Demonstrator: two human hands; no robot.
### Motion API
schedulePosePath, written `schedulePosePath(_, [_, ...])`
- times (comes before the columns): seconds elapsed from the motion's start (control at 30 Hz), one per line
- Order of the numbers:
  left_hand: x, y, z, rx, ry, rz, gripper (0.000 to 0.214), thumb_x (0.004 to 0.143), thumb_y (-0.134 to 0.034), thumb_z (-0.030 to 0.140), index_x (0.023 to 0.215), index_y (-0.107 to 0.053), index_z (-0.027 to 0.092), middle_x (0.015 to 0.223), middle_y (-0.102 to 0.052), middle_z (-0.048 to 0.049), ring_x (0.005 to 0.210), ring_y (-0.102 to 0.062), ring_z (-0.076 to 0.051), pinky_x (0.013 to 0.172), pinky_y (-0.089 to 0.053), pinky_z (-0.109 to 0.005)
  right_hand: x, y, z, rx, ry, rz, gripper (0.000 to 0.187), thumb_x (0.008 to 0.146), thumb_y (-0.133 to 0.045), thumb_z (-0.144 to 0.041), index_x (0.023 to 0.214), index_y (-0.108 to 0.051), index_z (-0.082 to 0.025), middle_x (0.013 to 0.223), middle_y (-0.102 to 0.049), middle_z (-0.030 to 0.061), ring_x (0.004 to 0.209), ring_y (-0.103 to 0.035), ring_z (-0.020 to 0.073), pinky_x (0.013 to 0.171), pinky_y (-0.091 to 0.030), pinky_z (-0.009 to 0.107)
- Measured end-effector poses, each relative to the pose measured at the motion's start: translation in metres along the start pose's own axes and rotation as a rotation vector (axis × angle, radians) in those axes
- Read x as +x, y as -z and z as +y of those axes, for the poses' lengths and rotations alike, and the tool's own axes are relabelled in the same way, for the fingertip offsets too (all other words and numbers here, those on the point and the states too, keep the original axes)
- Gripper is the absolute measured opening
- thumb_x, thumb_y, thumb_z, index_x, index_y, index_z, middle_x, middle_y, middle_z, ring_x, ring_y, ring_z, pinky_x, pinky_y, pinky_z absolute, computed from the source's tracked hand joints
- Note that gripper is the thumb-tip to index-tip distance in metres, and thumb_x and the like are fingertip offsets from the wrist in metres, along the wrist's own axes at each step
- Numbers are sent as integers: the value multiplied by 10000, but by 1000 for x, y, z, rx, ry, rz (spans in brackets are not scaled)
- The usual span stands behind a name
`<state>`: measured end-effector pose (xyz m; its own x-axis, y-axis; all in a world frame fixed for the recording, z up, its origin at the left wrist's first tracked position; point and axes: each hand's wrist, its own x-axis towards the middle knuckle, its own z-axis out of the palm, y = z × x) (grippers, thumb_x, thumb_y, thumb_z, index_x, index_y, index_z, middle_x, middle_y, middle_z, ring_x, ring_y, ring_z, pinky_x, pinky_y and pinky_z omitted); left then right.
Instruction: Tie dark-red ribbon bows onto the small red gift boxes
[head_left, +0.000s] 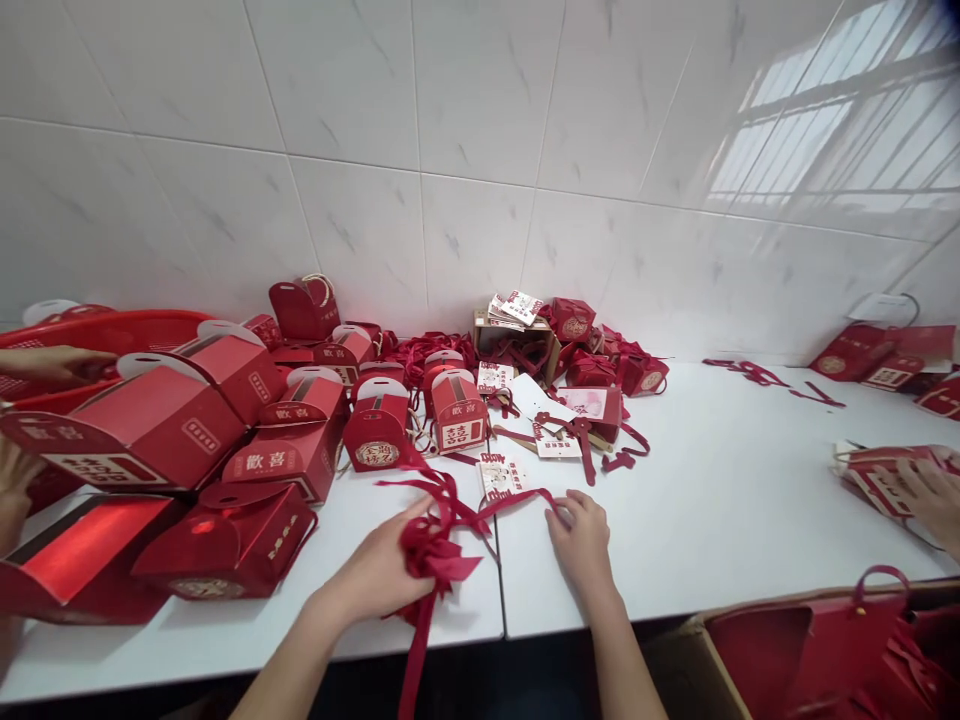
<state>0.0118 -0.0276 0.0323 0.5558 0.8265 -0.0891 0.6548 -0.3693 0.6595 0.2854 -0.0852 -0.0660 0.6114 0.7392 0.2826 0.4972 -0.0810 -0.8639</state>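
Note:
My left hand [386, 565] is closed around a bunch of dark red ribbons [435, 545] near the table's front edge. Loose ends stick up from the bunch, and one long tail hangs over the edge. From it a strand stretches right to my right hand [583, 540], whose thumb and fingers pinch its end. Whether anything lies under the ribbons in my left palm is hidden. Just beyond the strand is a white card with red print [501, 478]. Two small red gift boxes, one with a round gold emblem [377, 430] and one with a white label [457, 410], stand behind.
Several larger red boxes [150, 420] crowd the left, beside a red plastic basket [161, 325] with another person's hand. A small carton [480, 325] carries cards at the back. At right, another person's hand [930, 490] holds a red box. A cardboard box [712, 660] stands front right.

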Motion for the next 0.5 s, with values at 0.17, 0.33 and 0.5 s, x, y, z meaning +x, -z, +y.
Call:
schedulePosePath(0.17, [31, -29, 13, 347, -105, -73, 309, 618, -598, 241, 925, -632, 235, 1096, -644, -58, 1044, -559, -287, 837, -469, -357, -9, 16, -20, 134, 14, -43, 228, 804, -568, -380, 774, -680, -184, 918, -652, 99, 888, -611, 254, 727, -518, 363])
schedulePosePath(0.33, [21, -36, 4, 254, -53, 119, 134, 694, -566, 253, 819, -585, 211, 854, -637, -50, 885, -569, -264, 732, -474, -357, -21, 41, -49, 247, 46, -71, 207, 813, -595, -388, 811, -677, -198, 822, -672, 49, 792, -621, 208, 730, -515, 314])
schedulePosePath(0.5, [-3, -28, -8, -363, 72, 337, 343, 673, -677, 440, 916, -610, 207, 988, -682, -74, 933, -637, -274, 882, -496, -406, -41, 33, -81, 360, 92, -153, 194, 863, -544, -343, 812, -663, -198, 817, -648, 57, 774, -621, 195, 660, -518, 274])
